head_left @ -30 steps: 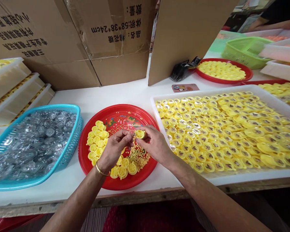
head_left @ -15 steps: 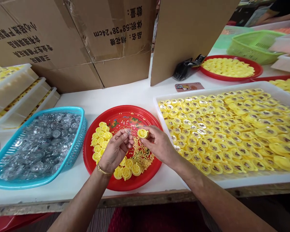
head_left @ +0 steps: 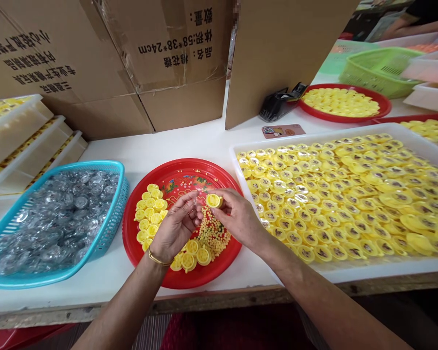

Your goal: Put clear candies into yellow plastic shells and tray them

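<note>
Over the red tray (head_left: pixel 186 281), my right hand (head_left: pixel 241 216) pinches a small round yellow plastic cup (head_left: pixel 213 200), its opening turned up toward me. My left hand (head_left: pixel 173 228) is closed, thumb against fingertips, on a small clear plastic piece (head_left: pixel 195 194) close to the cup's left side; its exact shape is hard to make out. Below the hands, small pale yellow pellets (head_left: pixel 219 238) lie scattered on the tray. Several more yellow cups (head_left: pixel 149 206) stand at the tray's left side, and others sit near its front.
To the left, a blue basket (head_left: pixel 121 201) holds clear plastic caps (head_left: pixel 69 206). A large white tray (head_left: pixel 237 167) of capped yellow pieces fills the right. Cardboard boxes (head_left: pixel 182 102) wall the back. A phone (head_left: pixel 282 131) and black tape dispenser (head_left: pixel 277 104) lie behind; another person's arm (head_left: pixel 405 26) shows top right.
The whole view has shifted slightly. My right hand has tilted the yellow cup a little, and the left hand's fingertips have turned slightly on the clear piece. Both hands keep their hold.
</note>
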Motion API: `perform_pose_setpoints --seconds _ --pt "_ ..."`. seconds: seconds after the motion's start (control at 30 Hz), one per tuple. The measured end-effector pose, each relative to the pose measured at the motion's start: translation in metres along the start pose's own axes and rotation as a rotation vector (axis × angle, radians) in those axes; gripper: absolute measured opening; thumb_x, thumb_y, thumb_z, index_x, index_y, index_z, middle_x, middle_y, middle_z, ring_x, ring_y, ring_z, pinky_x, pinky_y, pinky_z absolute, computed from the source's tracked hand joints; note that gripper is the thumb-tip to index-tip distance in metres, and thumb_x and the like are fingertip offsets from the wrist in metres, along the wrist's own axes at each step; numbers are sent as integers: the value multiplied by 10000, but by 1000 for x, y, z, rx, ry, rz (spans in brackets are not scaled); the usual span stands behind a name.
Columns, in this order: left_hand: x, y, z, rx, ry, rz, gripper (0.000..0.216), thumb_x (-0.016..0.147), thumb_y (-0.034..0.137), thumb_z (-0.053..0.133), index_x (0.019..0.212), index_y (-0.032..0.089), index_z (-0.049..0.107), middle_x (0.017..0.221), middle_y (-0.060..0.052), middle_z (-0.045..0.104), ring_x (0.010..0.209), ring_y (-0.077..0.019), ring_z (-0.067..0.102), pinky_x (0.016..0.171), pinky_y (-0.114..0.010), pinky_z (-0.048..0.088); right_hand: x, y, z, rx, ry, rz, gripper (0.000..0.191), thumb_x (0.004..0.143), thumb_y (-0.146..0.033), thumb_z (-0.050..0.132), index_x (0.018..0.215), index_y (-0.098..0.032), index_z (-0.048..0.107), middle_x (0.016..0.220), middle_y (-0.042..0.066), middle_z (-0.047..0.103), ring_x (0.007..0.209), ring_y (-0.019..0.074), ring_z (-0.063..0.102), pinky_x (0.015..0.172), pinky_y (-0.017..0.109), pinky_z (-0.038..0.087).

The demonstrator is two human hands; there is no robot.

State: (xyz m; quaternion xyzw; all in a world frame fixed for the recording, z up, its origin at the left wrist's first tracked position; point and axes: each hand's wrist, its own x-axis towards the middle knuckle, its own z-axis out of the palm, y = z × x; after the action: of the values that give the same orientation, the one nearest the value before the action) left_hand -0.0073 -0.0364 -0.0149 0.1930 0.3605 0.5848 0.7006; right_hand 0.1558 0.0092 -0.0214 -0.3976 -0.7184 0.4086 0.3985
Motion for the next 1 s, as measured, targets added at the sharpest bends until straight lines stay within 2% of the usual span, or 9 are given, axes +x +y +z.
perform_pose_setpoints --seconds 0.17,0.3,0.53,0.67,1.0 --pt "1 -2 2 79 -11 39 227 831 178 636 1057 172 656 790 -27 635 693 -94 595 615 -179 475 0 -2 -1 -98 -8 -35 351 799 -52 570 1102 -221 624 1124 82 635 952 184 654 810 369 572" --pt "1 -4 7 192 -5 84 221 815 224 663 1030 174 674 760 -14 641 670 -91 587 620 -190 474 0 0 0 -172 0 -92 389 784 -32 574 1124 -219 604 1112 80 649 1021 199 634 871 392 547" --pt "0 -5 28 551 127 212 248 766 279 708 984 159 698 653 0 659 592 -102 583 567 -210 472 0 0 1 -231 17 -60 325 798 -60 602 1090 -203 611 1086 91 649 1032 213 630 902 411 530" --pt "5 -8 38 566 178 241 269 719 297 744 929 138 692 625 -10 663 553 -114 592 518 -216 477 -1 2 1 -234 33 -67 289 822 -107 609 1082 -233 606 1067 71 642 1004 204 637 874 400 545" --pt "10 -11 36 669 256 271 294 680 339 777 864 138 665 567 13 617 478 -96 555 441 -191 448 0 1 2 -201 55 -63 264 818 -99 599 1063 -198 617 1054 92 643 975 205 641 859 384 549"
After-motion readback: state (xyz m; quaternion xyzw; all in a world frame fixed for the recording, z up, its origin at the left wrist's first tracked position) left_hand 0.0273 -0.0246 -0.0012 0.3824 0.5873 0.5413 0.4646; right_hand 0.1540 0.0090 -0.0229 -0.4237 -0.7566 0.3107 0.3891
